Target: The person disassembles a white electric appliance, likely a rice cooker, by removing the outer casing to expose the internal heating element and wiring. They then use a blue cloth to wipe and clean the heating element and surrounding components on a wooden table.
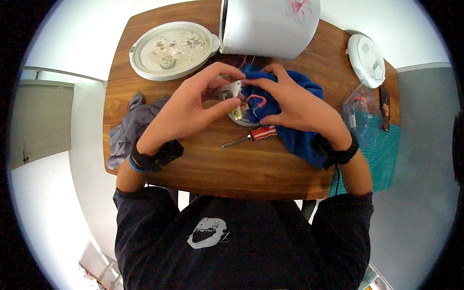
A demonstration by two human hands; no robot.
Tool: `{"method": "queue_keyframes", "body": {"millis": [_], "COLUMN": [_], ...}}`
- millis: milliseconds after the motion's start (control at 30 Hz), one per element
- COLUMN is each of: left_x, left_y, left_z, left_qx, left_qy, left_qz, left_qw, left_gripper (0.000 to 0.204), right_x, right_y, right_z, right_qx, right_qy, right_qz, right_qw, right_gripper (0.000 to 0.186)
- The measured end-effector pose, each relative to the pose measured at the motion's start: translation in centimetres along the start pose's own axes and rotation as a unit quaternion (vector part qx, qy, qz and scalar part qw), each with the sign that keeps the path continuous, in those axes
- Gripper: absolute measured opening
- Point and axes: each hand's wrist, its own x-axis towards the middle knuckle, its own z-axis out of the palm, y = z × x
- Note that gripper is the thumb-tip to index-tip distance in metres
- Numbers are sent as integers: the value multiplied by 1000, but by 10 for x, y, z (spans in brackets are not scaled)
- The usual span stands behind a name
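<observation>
My left hand is closed, its thumb and fingers gripping a small white part at the middle of the table. My right hand curves over a blue cloth, thumb and fingers apart, its index fingertip close to the white part. Between the hands lie a pink-red wire and a small round base with a yellow label, partly hidden by my fingers. Just below it is a screwdriver with a red and white handle, its tip toward the left. Whether my right fingers touch the wire is unclear.
A white rice cooker body lies on its side at the back, beside its stained round lid. A grey cloth is at left. At right are a white round cover, clear plastic bag and green mat.
</observation>
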Motion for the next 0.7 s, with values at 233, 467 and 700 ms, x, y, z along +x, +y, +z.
{"method": "queue_keyframes", "body": {"millis": [233,467,700], "left_x": [1,-11,-8], "left_y": [3,-10,-17], "left_z": [0,-3,-3], "left_qx": [0,-43,-100], "left_qy": [-33,-21,-25], "left_qz": [-42,-28,-8], "left_qw": [999,998,995], "left_gripper": [38,35,34], "right_x": [1,-1,10], "right_y": [-2,-6,-5], "right_z": [16,2,32], "right_qx": [-106,-153,-153], "right_qy": [76,78,80], "right_qz": [-6,-91,-58], "right_qw": [991,981,983], "right_gripper": [67,54,37]}}
